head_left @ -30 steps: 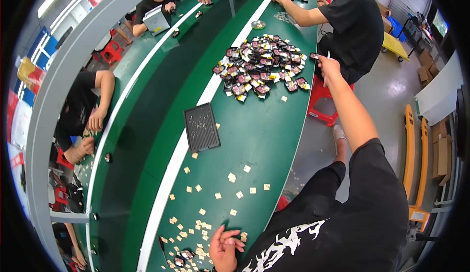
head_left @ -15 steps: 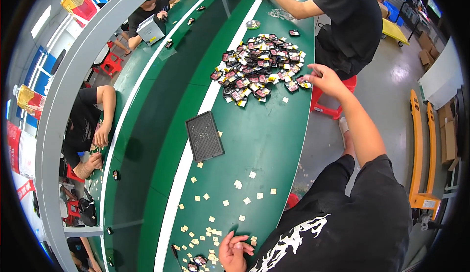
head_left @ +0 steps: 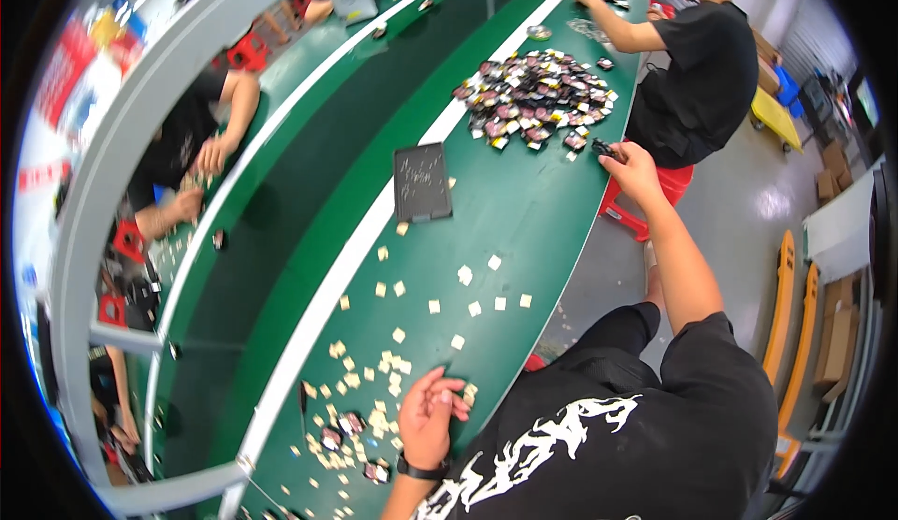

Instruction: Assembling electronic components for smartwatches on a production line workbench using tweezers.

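Observation:
Beyond the right edge of the big heap of small black packs (head_left: 538, 99), my right hand (head_left: 636, 172) grips one small black pack (head_left: 608, 151) between thumb and fingers at the table's edge. The packs carry pinkish and yellow-white labels. My left hand (head_left: 428, 422), with a dark band on its wrist, rests low over the green table (head_left: 505, 239). Its fingers are loosely bent and apart, and I see nothing in them. Many small cream square pieces (head_left: 457, 342) lie scattered around it, one close by its fingertips. Several loose packs (head_left: 351, 424) lie among the squares to its left.
A shallow black tray (head_left: 422, 183) lies near the white strip left of the heap. Past that strip runs a dark green belt (head_left: 309, 221). A co-worker (head_left: 706, 71) sits on a red stool beyond my right hand. Others work across the belt, behind a grey metal frame (head_left: 103, 174).
My right hand, bare before beside the heap's edge, has closed on a black pack. The whole view has shifted, so the table sits higher in it. My left hand stays over the squares.

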Demonstrator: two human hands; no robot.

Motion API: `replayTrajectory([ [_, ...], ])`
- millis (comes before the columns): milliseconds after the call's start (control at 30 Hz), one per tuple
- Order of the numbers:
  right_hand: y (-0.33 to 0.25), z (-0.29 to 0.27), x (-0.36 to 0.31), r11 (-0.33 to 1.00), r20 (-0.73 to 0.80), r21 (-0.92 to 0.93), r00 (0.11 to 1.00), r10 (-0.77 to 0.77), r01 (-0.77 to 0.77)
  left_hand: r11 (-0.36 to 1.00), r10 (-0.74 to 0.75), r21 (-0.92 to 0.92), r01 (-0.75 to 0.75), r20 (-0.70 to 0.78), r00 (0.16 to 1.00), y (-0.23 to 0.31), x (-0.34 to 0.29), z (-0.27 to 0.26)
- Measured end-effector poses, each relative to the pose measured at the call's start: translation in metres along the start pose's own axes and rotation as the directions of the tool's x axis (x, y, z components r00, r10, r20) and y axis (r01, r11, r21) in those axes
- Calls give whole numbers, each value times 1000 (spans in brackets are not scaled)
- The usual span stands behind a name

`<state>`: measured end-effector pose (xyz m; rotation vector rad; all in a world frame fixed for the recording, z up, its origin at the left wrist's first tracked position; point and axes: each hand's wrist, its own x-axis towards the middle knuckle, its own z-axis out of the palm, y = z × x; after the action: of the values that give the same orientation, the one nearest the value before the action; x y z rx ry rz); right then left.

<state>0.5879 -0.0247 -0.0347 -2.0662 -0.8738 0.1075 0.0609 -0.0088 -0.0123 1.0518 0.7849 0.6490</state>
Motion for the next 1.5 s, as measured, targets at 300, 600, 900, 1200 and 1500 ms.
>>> replayTrajectory([
  [300, -166, 50, -174, 503, 338, 293, 404, -850, 813, 999, 40, -38, -35, 149, 988, 9, 7, -9],
  [600, -213, 74, -238, 675, 603, 196, 455, -655, 712, 973, -25, -229, 38, 60, 998, 1, 6, -12],
  [900, -218, 56, -269, 947, 694, 282, 648, -313, 156, 982, -1, -189, -4, -27, 1000, 0, 2, -7],
  [1200, -233, 64, -287, 994, 787, 106, 612, -84, 0, 996, -41, -85, 31, -117, 992, 2, 1, -3],
  [1500, -239, 73, -283, 999, 785, 27, 620, 0, -34, 988, 143, 82, -134, -115, 983, -13, 6, -8],
])
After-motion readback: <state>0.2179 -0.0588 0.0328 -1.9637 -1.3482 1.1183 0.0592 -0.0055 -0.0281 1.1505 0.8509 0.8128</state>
